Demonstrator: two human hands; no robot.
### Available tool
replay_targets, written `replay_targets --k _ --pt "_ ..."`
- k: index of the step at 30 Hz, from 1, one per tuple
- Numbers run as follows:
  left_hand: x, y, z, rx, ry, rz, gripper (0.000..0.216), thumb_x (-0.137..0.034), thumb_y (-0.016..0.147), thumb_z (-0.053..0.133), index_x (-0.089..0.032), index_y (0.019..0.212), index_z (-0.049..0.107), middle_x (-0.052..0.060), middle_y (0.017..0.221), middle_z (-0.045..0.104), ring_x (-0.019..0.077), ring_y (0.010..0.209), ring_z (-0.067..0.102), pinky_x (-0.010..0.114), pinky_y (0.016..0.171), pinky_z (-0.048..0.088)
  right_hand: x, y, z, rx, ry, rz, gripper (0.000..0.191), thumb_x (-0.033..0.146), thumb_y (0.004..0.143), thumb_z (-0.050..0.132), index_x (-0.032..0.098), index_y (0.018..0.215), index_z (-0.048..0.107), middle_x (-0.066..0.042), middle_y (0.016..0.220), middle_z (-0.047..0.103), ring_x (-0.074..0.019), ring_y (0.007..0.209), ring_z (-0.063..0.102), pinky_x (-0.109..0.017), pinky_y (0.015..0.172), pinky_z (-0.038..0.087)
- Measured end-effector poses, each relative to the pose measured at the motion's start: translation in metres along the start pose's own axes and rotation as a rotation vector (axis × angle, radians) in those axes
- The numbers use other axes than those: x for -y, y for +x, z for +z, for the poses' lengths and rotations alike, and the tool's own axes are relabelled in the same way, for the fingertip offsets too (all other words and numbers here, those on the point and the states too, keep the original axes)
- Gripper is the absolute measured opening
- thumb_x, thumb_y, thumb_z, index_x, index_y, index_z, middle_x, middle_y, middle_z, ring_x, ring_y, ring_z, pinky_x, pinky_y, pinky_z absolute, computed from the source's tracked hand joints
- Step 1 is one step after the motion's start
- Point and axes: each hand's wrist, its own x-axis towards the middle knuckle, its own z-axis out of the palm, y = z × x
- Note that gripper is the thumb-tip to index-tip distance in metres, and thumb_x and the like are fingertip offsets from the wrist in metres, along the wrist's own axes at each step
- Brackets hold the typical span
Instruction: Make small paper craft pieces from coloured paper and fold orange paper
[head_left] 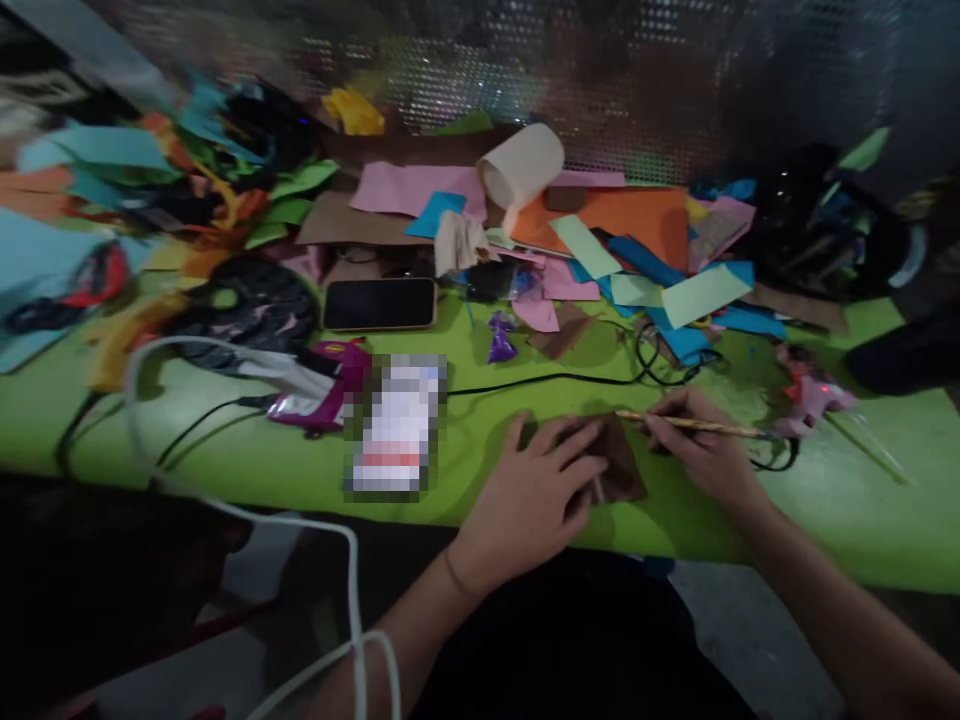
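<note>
Single head-worn view, looking forward and down over the hands.

The camera sits close above the left hand and the right hand, which grips a stick. Both hands fall low and right of centre, with the forearms entering from the bottom edge. Beyond the hands the green table runs away to a mesh wall at the top. Far left of the left hand the picture smears.

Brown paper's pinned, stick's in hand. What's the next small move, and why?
Probably lower the tip of the stick onto the brown paper: the left hand pins it flat on the green table, and the right hand holds the stick like a pencil, its tip at the paper's upper edge.
</note>
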Motion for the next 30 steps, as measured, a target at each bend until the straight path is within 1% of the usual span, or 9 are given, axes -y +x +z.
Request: replay_targets --k 7,13,17,25,30 --pt "0.001 0.001 0.001 0.001 0.001 0.010 0.033 -0.027 0.092 0.051 -0.031 0.123 0.060 -0.002 0.153 0.047 0.0278 0.139 0.040 0.064 0.115 0.022 0.003 0.000 0.001 0.018 0.093 -0.010 0.020 0.040 0.089 0.064 0.022 0.082 0.057 0.001 0.067 0.060 -0.0154 0.060 0.059 -0.028 0.055 0.046" --pt "0.003 0.001 0.003 -0.010 0.001 0.016 0.033 -0.026 0.091 0.052 -0.031 0.122 0.061 -0.001 0.152 0.048 0.0287 0.138 0.041 0.064 0.116 0.021 0.005 0.000 0.001 0.020 0.129 0.006 0.018 0.035 0.089 0.063 0.022 0.080 0.055 0.001 0.071 0.063 -0.0142 0.060 0.059 -0.027 0.057 0.046" --pt "0.002 0.002 0.003 -0.014 -0.006 0.018 0.030 -0.027 0.092 0.051 -0.030 0.120 0.063 0.000 0.151 0.049 0.0288 0.138 0.041 0.063 0.116 0.020 0.006 -0.001 -0.001 0.055 0.156 0.027 0.017 0.034 0.088 0.063 0.022 0.079 0.055 0.001 0.071 0.062 -0.0141 0.061 0.058 -0.027 0.057 0.045" --pt "0.001 0.003 0.002 -0.028 -0.015 0.010 0.029 -0.026 0.091 0.052 -0.028 0.117 0.065 0.003 0.144 0.057 0.0301 0.137 0.043 0.063 0.116 0.021 0.010 -0.005 -0.009 0.132 0.148 0.076 0.013 0.028 0.080 0.064 0.021 0.073 0.056 0.002 0.064 0.058 -0.0126 0.056 0.048 -0.025 0.051 0.035" --pt "0.000 0.003 0.001 -0.006 -0.008 -0.003 0.027 -0.027 0.093 0.051 -0.029 0.116 0.064 0.002 0.146 0.054 0.0299 0.139 0.041 0.063 0.116 0.020 0.014 -0.006 -0.010 0.169 0.187 0.069 0.012 0.025 0.075 0.064 0.021 0.068 0.056 0.003 0.061 0.053 -0.0121 0.055 0.044 -0.026 0.052 0.033"
